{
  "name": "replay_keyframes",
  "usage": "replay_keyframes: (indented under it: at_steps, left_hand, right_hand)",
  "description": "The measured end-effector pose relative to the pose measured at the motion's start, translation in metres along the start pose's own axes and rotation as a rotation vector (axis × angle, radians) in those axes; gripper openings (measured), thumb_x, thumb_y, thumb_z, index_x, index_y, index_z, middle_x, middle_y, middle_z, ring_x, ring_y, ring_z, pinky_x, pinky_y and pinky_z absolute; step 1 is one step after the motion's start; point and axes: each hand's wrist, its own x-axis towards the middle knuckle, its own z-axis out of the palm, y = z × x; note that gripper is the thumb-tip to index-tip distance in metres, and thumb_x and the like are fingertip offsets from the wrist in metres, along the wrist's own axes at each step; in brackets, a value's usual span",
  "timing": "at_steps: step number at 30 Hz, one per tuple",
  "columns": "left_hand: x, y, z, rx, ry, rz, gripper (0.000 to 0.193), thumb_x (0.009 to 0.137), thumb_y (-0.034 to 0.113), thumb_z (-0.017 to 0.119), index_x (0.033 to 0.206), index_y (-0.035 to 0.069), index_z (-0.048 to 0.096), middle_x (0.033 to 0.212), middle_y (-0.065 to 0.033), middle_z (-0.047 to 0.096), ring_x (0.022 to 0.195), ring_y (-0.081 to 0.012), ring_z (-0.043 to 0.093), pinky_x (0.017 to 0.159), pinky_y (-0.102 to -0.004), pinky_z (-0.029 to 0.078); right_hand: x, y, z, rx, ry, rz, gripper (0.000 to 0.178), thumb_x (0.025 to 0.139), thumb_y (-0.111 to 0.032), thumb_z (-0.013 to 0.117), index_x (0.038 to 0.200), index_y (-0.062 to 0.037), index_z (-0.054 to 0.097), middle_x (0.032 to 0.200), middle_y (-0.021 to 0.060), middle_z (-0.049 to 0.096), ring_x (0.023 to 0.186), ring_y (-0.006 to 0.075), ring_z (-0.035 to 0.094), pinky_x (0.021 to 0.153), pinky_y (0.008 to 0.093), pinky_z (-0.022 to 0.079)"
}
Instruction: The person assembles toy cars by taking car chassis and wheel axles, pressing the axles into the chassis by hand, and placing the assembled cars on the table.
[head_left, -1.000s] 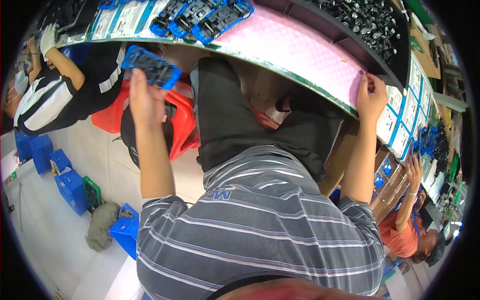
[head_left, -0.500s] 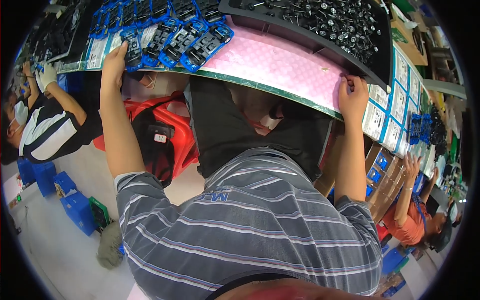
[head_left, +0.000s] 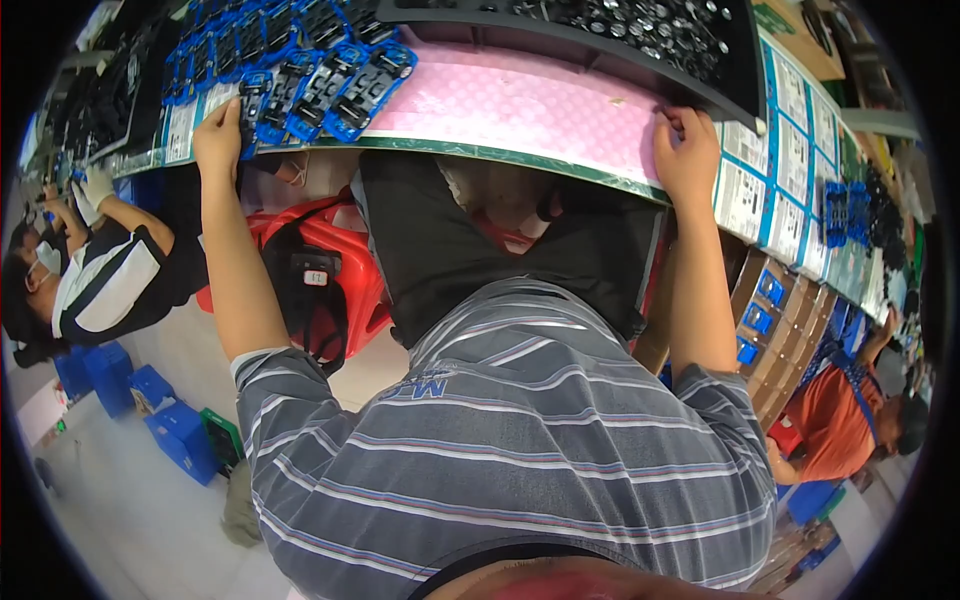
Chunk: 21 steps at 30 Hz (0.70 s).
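Observation:
Several blue-and-black chassis units, shaped like toy car bases, lie in slanting rows at the table's far left. My left hand is at the left end of the front row, its thumb and fingers closed at the edge of the end chassis; part of the grip is hidden. My right hand rests over the table's front right, by the near corner of a black tray. Its fingers are curled, with thumb and forefinger together around something small and dark that I cannot make out.
Shiny small round-headed parts fill the tray. A pink padded mat lies before it. Labelled sheets cover the table on the right. Under the table stands a red stool. Co-workers sit to the left and right.
The table and its contents have shifted left and slightly up in view. My hands stay at the same spots, the right still curled. The right co-worker's raised hands have come down.

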Motion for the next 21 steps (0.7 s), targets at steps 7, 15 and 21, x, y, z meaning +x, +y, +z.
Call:
replay_keyframes:
  at_steps: [7, 15, 21]
  left_hand:
    - [-0.052, 0.012, -0.01, 0.336, 0.262, 0.196, 0.042, 0.098, 0.035, 0.054, 0.124, 0.005, 0.066, 0.115, -0.0233, 0.068, 0.104, -0.039, 0.066, 0.089, -0.0421, 0.05]
    - [-0.205, -0.002, 0.04, 0.095, 0.214, 0.173, 0.041, 0.101, 0.03, 0.056, 0.119, -0.006, 0.064, 0.116, -0.021, 0.067, 0.106, -0.031, 0.064, 0.094, -0.0363, 0.049]
    - [-0.261, 0.044, 0.11, -0.413, -0.139, -0.06, 0.032, 0.1, 0.024, 0.058, 0.115, -0.004, 0.066, 0.096, -0.0078, 0.069, 0.082, -0.0133, 0.063, 0.074, -0.026, 0.051]
  right_hand:
    - [-0.028, 0.005, -0.026, 0.037, -0.031, -0.192, 0.017, 0.079, -0.009, 0.067, 0.094, -0.0019, 0.066, 0.1, 0.0182, 0.062, 0.096, 0.0376, 0.059, 0.085, 0.0457, 0.048]
    - [-0.063, 0.051, -0.085, 0.141, -0.084, -0.118, 0.02, 0.082, -0.012, 0.07, 0.099, -0.0027, 0.069, 0.102, 0.0162, 0.068, 0.097, 0.0339, 0.064, 0.088, 0.0411, 0.051]
    - [-0.039, 0.242, -0.208, -0.503, 0.39, 0.115, 0.04, 0.077, -0.023, 0.079, 0.112, -0.0049, 0.068, 0.111, 0.0181, 0.065, 0.105, 0.0371, 0.061, 0.091, 0.0451, 0.049]
